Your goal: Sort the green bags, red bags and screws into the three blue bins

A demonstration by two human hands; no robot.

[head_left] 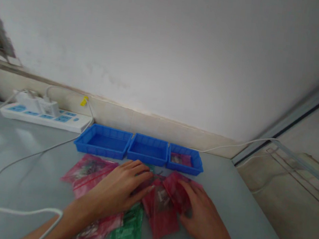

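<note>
Several small pink-red plastic bags [165,222] with small parts inside lie in a loose pile on the grey table. A green plastic bag [126,231] lies at the near side of the pile. My left hand [125,182] reaches across the bags with its fingers apart, its fingertips over the middle of the pile. Between the thumb and fingers of my right hand [203,212] is a pink-red plastic bag [178,190], its far edge tilted up. Behind the pile stand three blue trays: left [101,152], middle [146,158] and right [184,169]. The right one contains a pink-red bag [180,159].
A white power strip [69,124] with plugs in it lies at the back left against the wall. Its white cable [16,210] loops over the left of the table [40,175] and crosses my left forearm. A wire rack [300,170] is at the right.
</note>
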